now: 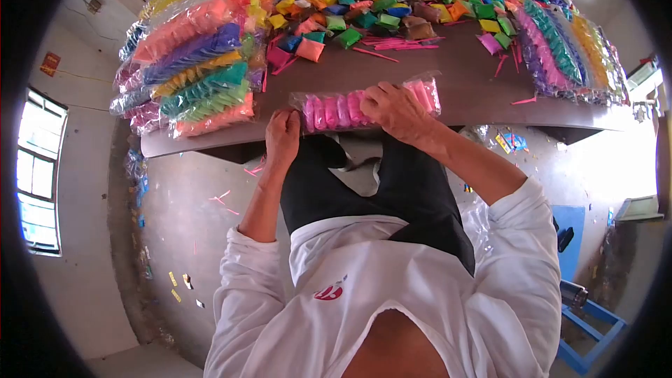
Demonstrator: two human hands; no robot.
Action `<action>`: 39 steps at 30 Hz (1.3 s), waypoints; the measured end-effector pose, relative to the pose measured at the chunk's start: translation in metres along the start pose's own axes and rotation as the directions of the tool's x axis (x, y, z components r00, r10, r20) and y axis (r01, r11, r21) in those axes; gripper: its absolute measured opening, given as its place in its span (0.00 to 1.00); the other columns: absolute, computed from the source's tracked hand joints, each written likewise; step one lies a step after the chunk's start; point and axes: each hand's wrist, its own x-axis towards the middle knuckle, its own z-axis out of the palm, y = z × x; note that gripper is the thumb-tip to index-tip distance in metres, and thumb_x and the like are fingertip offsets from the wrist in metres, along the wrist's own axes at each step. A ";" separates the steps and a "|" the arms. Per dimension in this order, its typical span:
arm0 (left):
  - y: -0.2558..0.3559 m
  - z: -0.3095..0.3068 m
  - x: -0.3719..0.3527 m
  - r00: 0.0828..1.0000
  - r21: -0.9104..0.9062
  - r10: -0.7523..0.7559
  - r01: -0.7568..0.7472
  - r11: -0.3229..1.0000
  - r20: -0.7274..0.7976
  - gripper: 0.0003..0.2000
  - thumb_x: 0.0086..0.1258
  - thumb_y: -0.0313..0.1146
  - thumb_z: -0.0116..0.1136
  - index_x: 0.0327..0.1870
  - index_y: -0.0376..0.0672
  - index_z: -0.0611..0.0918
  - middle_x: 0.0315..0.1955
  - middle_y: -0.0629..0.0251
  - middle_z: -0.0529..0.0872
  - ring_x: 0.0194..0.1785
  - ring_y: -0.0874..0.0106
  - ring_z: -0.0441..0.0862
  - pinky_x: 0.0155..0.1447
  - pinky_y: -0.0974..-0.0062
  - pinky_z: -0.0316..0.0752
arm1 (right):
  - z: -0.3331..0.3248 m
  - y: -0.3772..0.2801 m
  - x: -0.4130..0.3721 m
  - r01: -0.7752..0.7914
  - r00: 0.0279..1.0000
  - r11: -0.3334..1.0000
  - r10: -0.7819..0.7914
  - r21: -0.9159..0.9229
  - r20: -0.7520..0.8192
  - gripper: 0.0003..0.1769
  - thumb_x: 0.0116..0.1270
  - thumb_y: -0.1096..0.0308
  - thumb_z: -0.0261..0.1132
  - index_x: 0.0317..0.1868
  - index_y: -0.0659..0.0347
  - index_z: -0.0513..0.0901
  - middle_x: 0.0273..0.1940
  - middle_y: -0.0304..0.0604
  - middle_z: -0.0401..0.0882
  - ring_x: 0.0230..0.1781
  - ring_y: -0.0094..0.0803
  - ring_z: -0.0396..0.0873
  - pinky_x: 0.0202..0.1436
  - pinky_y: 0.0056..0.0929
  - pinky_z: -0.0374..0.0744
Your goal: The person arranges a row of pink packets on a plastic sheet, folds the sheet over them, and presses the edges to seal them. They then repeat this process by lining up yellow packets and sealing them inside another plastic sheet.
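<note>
A long clear plastic bag [332, 111] with a row of bright pink packets inside lies along the table's near edge. Paler pink pieces [425, 95] fill its right end. My left hand [283, 138] is closed at the bag's left end, its fingertips on the plastic. Across the bag, right of its middle, my right hand [400, 113] is closed with bent fingers pressing on the plastic, hiding part of the row. Just beyond the bag, thin pink strips [399, 44] are scattered on the brown table [325, 73].
A tall stack of filled bags [203, 63] in many colours stands at the left of the table. More filled bags [570, 49] lie at the right. A heap of small coloured packets [378, 3] covers the back. A blue stool [595, 336] stands on the floor at the right.
</note>
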 end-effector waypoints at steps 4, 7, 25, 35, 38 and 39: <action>0.004 -0.005 0.001 0.982 -0.197 -0.185 0.190 0.962 0.042 0.17 0.75 0.41 0.52 0.38 0.32 0.82 0.33 0.56 0.84 0.38 0.65 0.80 0.46 0.69 0.73 | -0.003 -0.002 0.002 -0.002 0.999 1.000 0.001 0.006 0.039 0.04 0.61 0.68 0.59 0.35 0.56 0.78 0.40 0.43 0.77 0.47 0.38 0.77 0.46 0.37 0.82; -0.005 -0.011 0.005 0.957 -0.456 -0.273 0.286 0.843 0.095 0.24 0.76 0.50 0.51 0.34 0.33 0.82 0.32 0.63 0.83 0.36 0.70 0.77 0.46 0.71 0.71 | -0.001 -0.002 0.004 0.005 0.999 1.000 -0.004 -0.018 0.037 0.04 0.61 0.68 0.59 0.35 0.56 0.78 0.40 0.43 0.77 0.46 0.38 0.77 0.47 0.37 0.81; 0.005 -0.006 0.015 0.905 -0.742 -0.334 0.412 0.529 0.264 0.13 0.73 0.41 0.60 0.27 0.47 0.76 0.29 0.75 0.78 0.36 0.81 0.75 0.44 0.79 0.71 | 0.001 -0.003 0.003 -0.002 0.999 0.999 0.003 -0.037 0.035 0.05 0.59 0.68 0.60 0.36 0.55 0.79 0.40 0.41 0.78 0.46 0.37 0.78 0.46 0.36 0.82; 0.008 -0.009 0.027 0.824 -0.593 -0.445 0.564 0.575 0.352 0.23 0.76 0.56 0.49 0.31 0.44 0.79 0.31 0.71 0.78 0.36 0.77 0.75 0.46 0.76 0.70 | 0.001 -0.003 0.002 0.010 1.000 1.000 -0.010 0.013 -0.006 0.05 0.58 0.69 0.60 0.36 0.56 0.78 0.40 0.42 0.76 0.45 0.38 0.78 0.45 0.36 0.82; 0.011 -0.006 0.030 0.828 -0.598 -0.423 0.560 0.574 0.369 0.22 0.77 0.53 0.51 0.32 0.42 0.80 0.30 0.73 0.78 0.35 0.78 0.73 0.45 0.79 0.68 | -0.001 -0.004 0.003 0.006 1.000 1.000 -0.006 0.001 -0.002 0.05 0.58 0.69 0.60 0.36 0.56 0.78 0.40 0.42 0.76 0.45 0.38 0.78 0.45 0.36 0.82; 0.021 -0.006 0.029 0.866 -0.589 -0.376 0.500 0.635 0.330 0.21 0.76 0.52 0.51 0.33 0.41 0.81 0.30 0.73 0.77 0.35 0.79 0.72 0.45 0.80 0.68 | 0.000 -0.004 0.003 0.008 1.000 1.000 -0.008 -0.013 -0.006 0.05 0.58 0.68 0.60 0.36 0.56 0.78 0.40 0.42 0.76 0.45 0.38 0.78 0.45 0.36 0.82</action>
